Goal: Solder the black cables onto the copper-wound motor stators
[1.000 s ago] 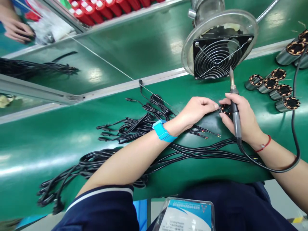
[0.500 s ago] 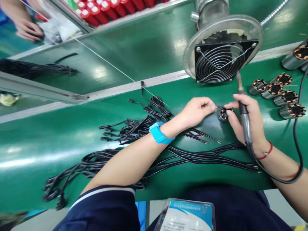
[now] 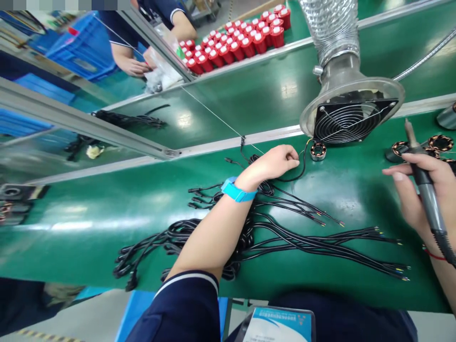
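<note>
My left hand (image 3: 277,162), with a blue wrist strap (image 3: 235,190), pinches a black cable (image 3: 298,172) that runs to a small copper-wound stator (image 3: 318,151) lying on the green belt below the fan. My right hand (image 3: 423,190) grips a soldering iron (image 3: 423,183) at the right edge, tip pointing up and away, well clear of the stator. A pile of black cables (image 3: 249,228) with stripped coloured ends lies under my left forearm.
A fume extractor fan (image 3: 351,119) on a ribbed duct hangs over the belt (image 3: 89,228). More stators (image 3: 440,142) lie at the far right. Red cylinders (image 3: 235,42) stand on the far belt, where another person's hands (image 3: 133,66) work. A metal rail (image 3: 81,126) crosses left.
The stator now lies further away under the fan, with its cable still pinched in my left hand. My right hand has let go of it and drawn right with the iron. The view tilted up.
</note>
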